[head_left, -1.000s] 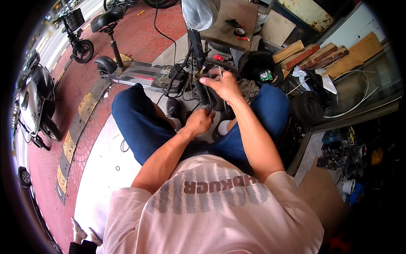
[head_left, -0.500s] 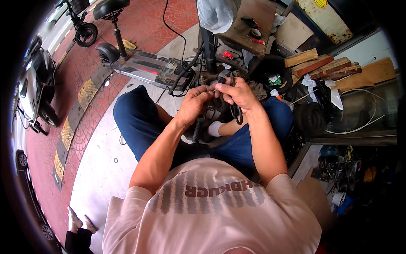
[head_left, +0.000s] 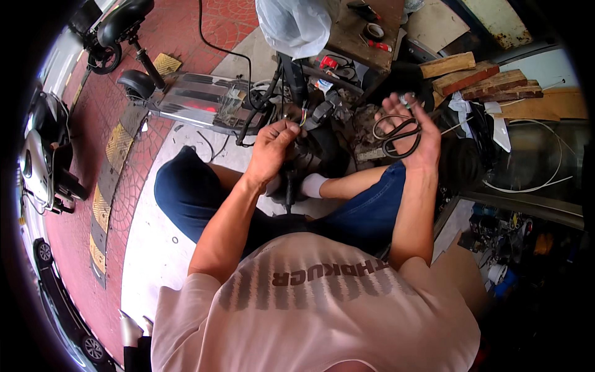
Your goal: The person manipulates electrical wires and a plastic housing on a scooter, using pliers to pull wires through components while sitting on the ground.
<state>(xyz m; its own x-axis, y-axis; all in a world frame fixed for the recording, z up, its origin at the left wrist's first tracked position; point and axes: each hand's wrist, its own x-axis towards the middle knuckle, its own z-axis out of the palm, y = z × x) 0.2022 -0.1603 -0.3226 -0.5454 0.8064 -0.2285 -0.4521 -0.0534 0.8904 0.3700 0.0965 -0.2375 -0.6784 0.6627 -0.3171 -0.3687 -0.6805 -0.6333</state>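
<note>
My left hand (head_left: 271, 150) is closed, thumb and fingertips pinching the thin coloured wires (head_left: 303, 116) at a dark cable end. These wires are just in front of the black upright post (head_left: 293, 80) of the scooter. To the right, my right hand (head_left: 408, 137) is held up with its fingers stretched apart. A looped black cable (head_left: 396, 131) lies across that palm, with no fingers wrapped round it. Between my bent knees is a cluster of dark parts (head_left: 323, 139), too dim to tell apart.
The scooter's deck (head_left: 201, 102) stretches away to the left, with a black seat (head_left: 124, 22) beyond it. A white plastic bag (head_left: 297, 25) hangs over the post. At the right are a wooden table (head_left: 356, 46), several wood blocks (head_left: 468, 80) and a tyre (head_left: 458, 167).
My hands have parted. The right one has let go at the wires, moved right and opened, with the looped cable across its palm. My left hand still pinches, slightly lower.
</note>
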